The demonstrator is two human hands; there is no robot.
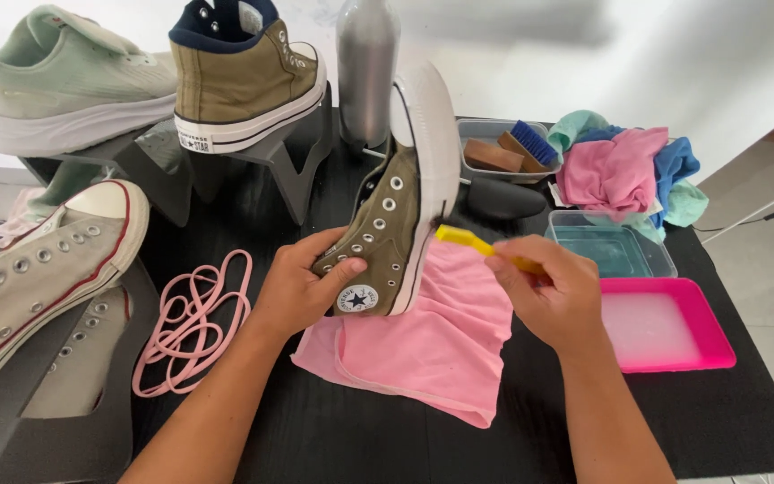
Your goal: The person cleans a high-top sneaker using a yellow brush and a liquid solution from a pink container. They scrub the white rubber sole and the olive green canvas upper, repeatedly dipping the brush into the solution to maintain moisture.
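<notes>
- The person's left hand (302, 287) is gripping an olive high-top sneaker (393, 224) around its ankle part, thumb lying across the eyelets, fingers wrapped behind.
- The sneaker is standing tipped up on its heel over a pink cloth (432, 345), toe pointing away, white sole facing to the right.
- The right hand (548, 291) is closing around a yellow brush (472, 244), fingers curled tight on the handle; the brush's far end is touching the white edge of the sole about midway along the shoe.
- The pink cloth is lying rumpled on a black table (387, 439), spread under both the shoe and the right hand.
- A coil of pink laces (192, 323) is lying on the table just left of the left forearm.
- To the right, a pink tray (705, 354) holding cloudy liquid is sitting near the right hand, with a clear tub (611, 246) just behind it.
- Further back, a grey tray is holding a wooden brush with blue bristles (526, 143), and a heap of pink, blue and green rags (624, 170) is resting beside it.
- A silver bottle (367, 67) is standing behind the sneaker's toe.
- The matching olive sneaker (244, 76) and a mint running shoe (55, 81) are sitting on dark stands at the back; a pale grey high-top (38, 269) is leaning at the left.
</notes>
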